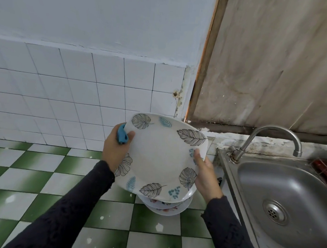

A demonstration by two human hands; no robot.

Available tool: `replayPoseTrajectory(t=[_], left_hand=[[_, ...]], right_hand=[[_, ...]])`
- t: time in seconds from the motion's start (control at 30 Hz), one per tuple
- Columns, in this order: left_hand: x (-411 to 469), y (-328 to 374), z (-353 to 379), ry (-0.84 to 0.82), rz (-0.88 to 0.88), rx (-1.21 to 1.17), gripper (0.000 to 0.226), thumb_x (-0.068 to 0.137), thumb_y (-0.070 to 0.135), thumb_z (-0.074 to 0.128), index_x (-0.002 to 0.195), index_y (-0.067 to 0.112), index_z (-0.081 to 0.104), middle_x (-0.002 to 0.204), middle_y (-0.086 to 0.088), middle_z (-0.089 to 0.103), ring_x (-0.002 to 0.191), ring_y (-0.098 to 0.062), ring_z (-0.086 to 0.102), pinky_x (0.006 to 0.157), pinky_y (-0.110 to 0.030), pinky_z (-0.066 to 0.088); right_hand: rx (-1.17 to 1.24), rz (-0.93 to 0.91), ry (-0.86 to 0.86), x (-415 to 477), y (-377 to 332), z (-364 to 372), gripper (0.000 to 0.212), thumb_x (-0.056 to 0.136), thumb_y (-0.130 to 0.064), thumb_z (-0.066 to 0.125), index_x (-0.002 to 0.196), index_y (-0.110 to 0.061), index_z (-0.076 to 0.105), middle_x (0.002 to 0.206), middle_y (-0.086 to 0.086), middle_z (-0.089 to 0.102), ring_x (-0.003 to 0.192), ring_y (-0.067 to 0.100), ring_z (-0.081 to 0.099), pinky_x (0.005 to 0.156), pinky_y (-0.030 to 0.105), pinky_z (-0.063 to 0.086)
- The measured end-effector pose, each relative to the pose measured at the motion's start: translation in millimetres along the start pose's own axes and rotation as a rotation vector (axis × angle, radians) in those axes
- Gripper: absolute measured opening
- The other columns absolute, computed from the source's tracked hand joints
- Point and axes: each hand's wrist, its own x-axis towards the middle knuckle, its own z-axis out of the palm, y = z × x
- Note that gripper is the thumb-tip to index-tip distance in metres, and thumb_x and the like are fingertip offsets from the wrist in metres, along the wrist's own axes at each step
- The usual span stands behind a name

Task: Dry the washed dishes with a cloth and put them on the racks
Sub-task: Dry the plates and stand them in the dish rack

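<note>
one plate (162, 154) held in both hands above the tabletop (38, 183)

a white plate printed with grey and blue leaves is held tilted, its face turned up toward the camera, in front of the white wall tiles (64, 88). its left rim is gripped by the left hand (114, 149): the thumb is laid on the plate's face and the fingers are hidden behind it. a small blue cloth (122, 135) is bunched between that thumb and the rim, touching the plate's edge. the right rim is gripped by the right hand (206, 175), the thumb pressed on a blue print near the edge and the remaining fingers curled beneath, out of sight. both forearms are covered by dark sleeves (72, 204).

directly under the held plate, a stack of plates (164, 207) with a reddish flower print is set on the green and white checkered tabletop. whether the held plate touches the top of that stack cannot be told, since the gap is hidden by the plate itself.

just to the right of the stack, a steel sink (293, 191) is let into the tabletop, with a round drain (274, 211) in its basin. a curved steel tap (274, 134) is mounted at the sink's back left corner, its spout turned over the basin. a red wire thing (326, 170) is cut off by the right edge behind the sink and cannot be identified.
</note>
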Motion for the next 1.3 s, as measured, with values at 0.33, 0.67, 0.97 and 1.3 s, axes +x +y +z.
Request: replayPoseTrajectory(t=[0.33, 0.67, 0.97, 1.3], left_hand=[[-39.3, -54.5, 54.3, 0.242, -0.087, 0.389, 0.064, 0.102, 0.033, 0.039, 0.155, 0.007, 0.016, 0.160, -0.019, 0.019, 0.145, -0.046, 0.017, 0.118, -0.059, 0.018], [-112.6, -85.1, 58.7, -0.662, 0.450, 0.757, 0.071, 0.102, 0.047, 0.027, 0.150, 0.038, -0.025, 0.159, 0.016, -0.028, 0.149, -0.013, -0.022, 0.121, -0.036, -0.012], [-30.6, -57.0, 61.9, -0.356, 0.101, 0.636, 0.075, 0.090, 0.061, 0.010, 0.151, 0.027, -0.015, 0.162, 0.003, -0.018, 0.149, -0.021, -0.020, 0.123, -0.045, -0.005], [-27.9, -39.0, 72.2, -0.518, 0.469, 0.661, 0.071, 0.094, 0.058, 0.019, 0.154, 0.028, -0.008, 0.163, 0.007, -0.015, 0.150, -0.017, -0.020, 0.121, -0.037, -0.010]], right_hand=[[0.081, 0.030, 0.022, -7.0, 9.2, 17.1, 0.035, 0.102, -0.033, 0.052, 0.118, -0.005, 0.064, 0.116, 0.016, 0.074, 0.102, 0.031, 0.073, 0.091, 0.048, 0.057], [0.291, 0.041, 0.046, 4.1, 4.6, 15.2, 0.048, 0.100, -0.038, 0.050, 0.131, -0.002, 0.059, 0.125, 0.020, 0.069, 0.117, 0.036, 0.066, 0.109, 0.057, 0.044], [0.314, 0.063, -0.055, -12.3, 18.6, 28.3, 0.050, 0.102, -0.039, 0.044, 0.139, -0.006, 0.054, 0.134, 0.016, 0.065, 0.124, 0.032, 0.062, 0.111, 0.054, 0.043], [0.352, 0.110, -0.080, -9.3, 19.7, 38.3, 0.066, 0.090, -0.046, 0.051, 0.141, -0.005, 0.052, 0.135, 0.018, 0.064, 0.126, 0.032, 0.061, 0.115, 0.053, 0.039]])
